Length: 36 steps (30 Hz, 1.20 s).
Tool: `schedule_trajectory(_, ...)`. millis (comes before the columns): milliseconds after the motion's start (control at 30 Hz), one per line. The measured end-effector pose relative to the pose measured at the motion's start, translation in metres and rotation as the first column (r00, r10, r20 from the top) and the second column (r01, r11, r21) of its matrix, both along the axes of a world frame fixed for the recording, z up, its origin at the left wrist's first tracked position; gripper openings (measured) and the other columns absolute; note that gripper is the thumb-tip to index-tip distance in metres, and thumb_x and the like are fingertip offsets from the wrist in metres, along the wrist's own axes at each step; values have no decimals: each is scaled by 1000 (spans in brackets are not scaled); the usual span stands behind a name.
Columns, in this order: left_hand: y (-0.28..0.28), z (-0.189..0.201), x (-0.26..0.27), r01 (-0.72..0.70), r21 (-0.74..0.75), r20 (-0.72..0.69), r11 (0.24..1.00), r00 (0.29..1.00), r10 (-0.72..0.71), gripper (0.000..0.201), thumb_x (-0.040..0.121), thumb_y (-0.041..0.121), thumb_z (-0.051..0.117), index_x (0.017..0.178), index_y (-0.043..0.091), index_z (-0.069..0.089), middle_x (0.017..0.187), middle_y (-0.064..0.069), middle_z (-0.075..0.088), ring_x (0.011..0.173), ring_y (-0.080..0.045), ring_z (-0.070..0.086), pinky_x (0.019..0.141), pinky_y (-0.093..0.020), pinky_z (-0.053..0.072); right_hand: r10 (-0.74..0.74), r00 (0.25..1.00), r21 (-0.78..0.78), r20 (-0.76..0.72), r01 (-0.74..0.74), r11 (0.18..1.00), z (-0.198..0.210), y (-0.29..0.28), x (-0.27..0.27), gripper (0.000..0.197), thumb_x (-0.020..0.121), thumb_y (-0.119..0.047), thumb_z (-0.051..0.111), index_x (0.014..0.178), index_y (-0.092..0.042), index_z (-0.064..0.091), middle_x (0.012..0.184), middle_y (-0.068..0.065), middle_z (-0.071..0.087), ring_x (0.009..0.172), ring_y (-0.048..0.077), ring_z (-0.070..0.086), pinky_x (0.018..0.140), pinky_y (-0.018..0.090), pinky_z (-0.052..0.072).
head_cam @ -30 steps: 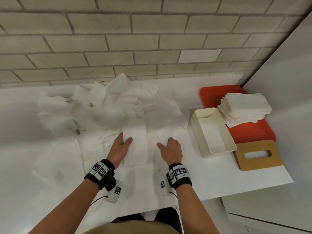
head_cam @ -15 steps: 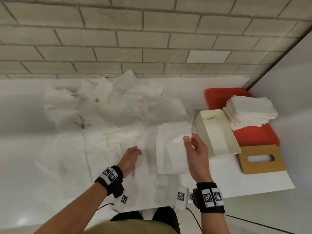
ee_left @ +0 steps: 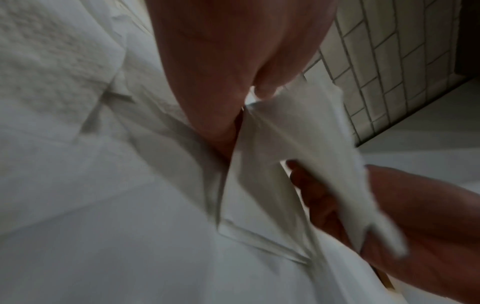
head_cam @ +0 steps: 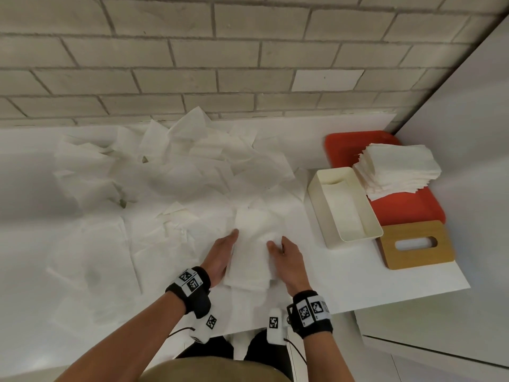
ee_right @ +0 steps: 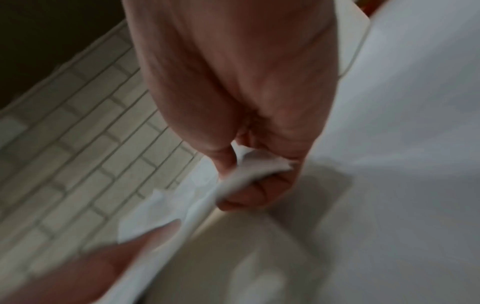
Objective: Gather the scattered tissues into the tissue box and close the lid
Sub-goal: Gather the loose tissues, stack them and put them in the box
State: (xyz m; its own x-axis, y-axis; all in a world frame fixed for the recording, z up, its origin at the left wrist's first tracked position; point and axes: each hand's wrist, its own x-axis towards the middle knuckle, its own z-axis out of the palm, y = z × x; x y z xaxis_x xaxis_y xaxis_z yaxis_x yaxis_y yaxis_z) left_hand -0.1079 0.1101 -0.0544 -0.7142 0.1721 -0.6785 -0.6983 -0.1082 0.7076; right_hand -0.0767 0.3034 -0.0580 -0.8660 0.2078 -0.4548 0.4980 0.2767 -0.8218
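Note:
Loose white tissues (head_cam: 179, 172) lie scattered over the white table up to the brick wall. In front of me both hands hold one folded tissue (head_cam: 253, 255) just above the table. My left hand (head_cam: 230, 244) grips its left edge, thumb on top. My right hand (head_cam: 275, 249) pinches the right edge; in the right wrist view the folded tissue (ee_right: 254, 170) sits between thumb and fingers. The cream tissue box (head_cam: 319, 205) stands open to the right of the hands. Its wooden lid (head_cam: 413, 260) with an oval slot lies flat beside the box.
A red tray (head_cam: 407, 213) behind the box carries a stack of folded tissues (head_cam: 396, 166). A white wall panel closes the right side, and the table's front edge runs close below my wrists. Brick wall bounds the back.
My right hand has swung left, away from the box, with the folded tissue. My left hand has lifted off the table and taken the tissue's other edge.

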Motion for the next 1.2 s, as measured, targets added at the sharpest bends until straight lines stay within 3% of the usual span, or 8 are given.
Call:
schedule_trajectory(133, 2, -15, 6, 45, -140, -110, 989, 992, -61, 25, 112, 21, 53, 122, 12, 73, 117, -4, 80, 116, -27, 73, 111, -53, 52, 21, 998, 319, -64, 0, 948, -1, 6, 7, 27, 111, -36, 57, 99, -12, 58, 83, -4, 63, 78, 19, 60, 63, 28, 40)
schedule_trajectory(367, 11, -3, 10, 19, 151, 4, 988, 1000, -20, 40, 110, 44, 55, 130, 13, 70, 124, -12, 78, 118, -32, 73, 107, -51, 55, -60, 997, 55, 47, 57, 997, -1, -8, 20, 32, 107, -37, 61, 84, -16, 61, 78, -1, 65, 79, 22, 62, 66, 30, 45)
schedule_trajectory(467, 14, -2, 13, 173, -62, -196, 983, 964, -182, 40, 100, 30, 73, 138, 22, 63, 126, 0, 77, 122, -24, 71, 108, -50, 56, 85, 996, 223, -37, -75, 972, 5, -13, 27, 23, 107, -37, 63, 101, -15, 56, 90, -1, 65, 84, 22, 64, 71, 33, 47)
schedule_trajectory(667, 17, 38, 4, 515, -680, -357, 522, 389, -849, 60, 106, 43, 61, 159, 21, 43, 145, 1, 64, 130, -18, 61, 110, -32, 47, 394, 847, 358, -357, -265, 895, 63, 42, 32, 106, 79, -25, 87, 163, -32, 23, 169, -10, 26, 157, 9, 26, 125, 28, 26)
schedule_trajectory(800, 33, 66, -4, 397, -892, -199, 218, 89, -976, 46, 104, 45, 63, 147, 36, 53, 133, 5, 63, 126, -22, 57, 99, -45, 51, 466, 838, 232, -284, -411, 881, 82, 70, 30, 80, 82, -14, 90, 146, -43, 50, 121, -18, 72, 116, 7, 68, 99, 17, 46)
schedule_trajectory(967, 22, 63, -13, 239, -896, -299, 374, 298, -906, 22, 101, 39, 68, 122, 32, 72, 115, 10, 63, 112, -20, 63, 90, -40, 51, 197, 881, 320, -431, -55, 946, 50, 82, 60, 23, 91, -11, 85, 99, -27, 71, 100, -16, 74, 100, 4, 72, 86, 14, 49)
schedule_trajectory(1100, 20, 45, -1, 148, -677, -627, 721, 397, -670, 11, 105, 32, 67, 114, 27, 71, 107, 12, 66, 96, -12, 66, 87, -30, 52, 94, 836, 418, -541, 170, 892, 32, 68, 76, 21, 100, -12, 76, 116, -21, 66, 112, -15, 71, 106, -11, 63, 90, 7, 46)
schedule_trajectory(1200, 29, 37, 5, 130, -632, -663, 764, 421, -619, 22, 106, 28, 65, 128, 26, 61, 116, 12, 66, 104, -6, 65, 91, -20, 50, 91, 839, 435, -537, 182, 882, 28, 59, 74, 39, 103, -16, 71, 138, -23, 57, 131, -10, 62, 116, -9, 57, 96, 5, 42)
